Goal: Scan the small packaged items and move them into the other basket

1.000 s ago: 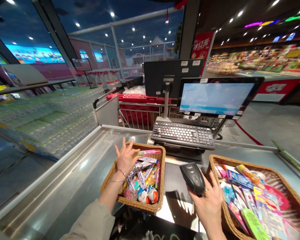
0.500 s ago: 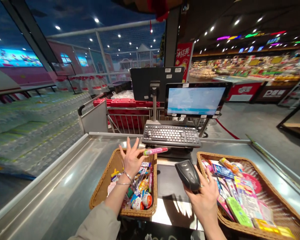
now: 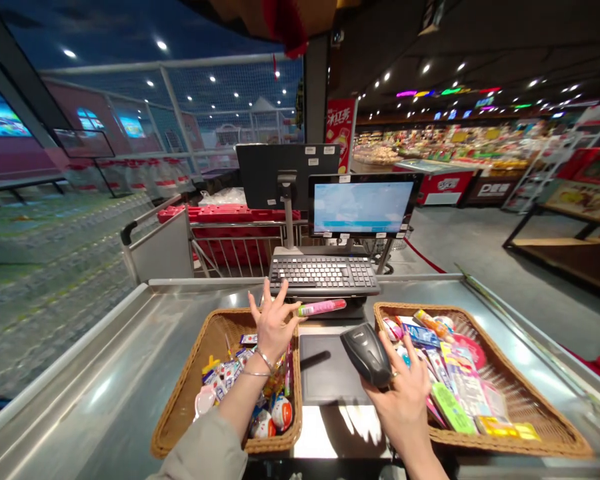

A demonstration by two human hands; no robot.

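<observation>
Between thumb and forefinger, my left hand (image 3: 275, 327) pinches the end of a slim pink candy tube (image 3: 323, 307) with a green end; its other fingers are spread. The tube is held up near the keyboard's front edge. My right hand (image 3: 403, 390) grips a black handheld barcode scanner (image 3: 367, 355), its head tilted toward the left. Below my left forearm lies a wicker basket (image 3: 180, 393) with small wrapped sweets and red-and-white candy eggs (image 3: 282, 413). Beside my right hand, a second wicker basket (image 3: 545, 393) holds packaged sweets, among them a green pack (image 3: 451, 407).
A black keyboard (image 3: 325, 273) sits behind the baskets, below a lit monitor (image 3: 363, 207) and a second screen (image 3: 260, 177) turned away. The metal counter (image 3: 115, 360) has raised edges. A dark flat plate (image 3: 323, 380) lies between the baskets. Stacked bottles (image 3: 55, 287) stand at left.
The camera view has turned to the right, shifting the scene leftward. My left hand has carried the candy tube rightward relative to its basket, closer to the scanner. Both hands keep their holds.
</observation>
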